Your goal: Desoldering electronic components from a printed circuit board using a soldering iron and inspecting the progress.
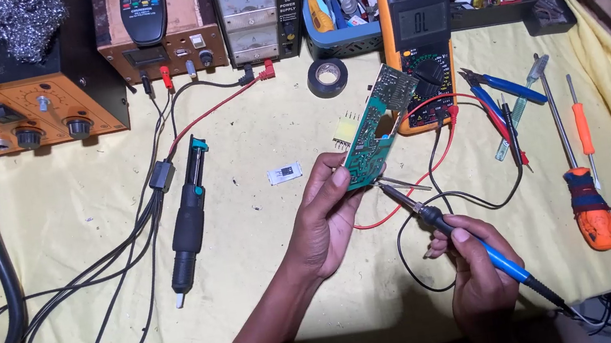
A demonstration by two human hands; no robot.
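An electronics repair workshop: beyond the fingers [338,177] stand a multimeter [419,44], a power supply [256,13], screwdrivers [586,196] and a soldering station [19,116].

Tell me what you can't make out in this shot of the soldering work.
Head view:
- Soldering iron tip: too small to tell whether it touches the circuit board.
- Board's lower edge: hidden by left hand fingers.
- Iron's cord: cut off at bottom edge past right hand.

Grey rectangular multimeter screen [419,21] top centre; two pale meter dials [248,19] left of it.
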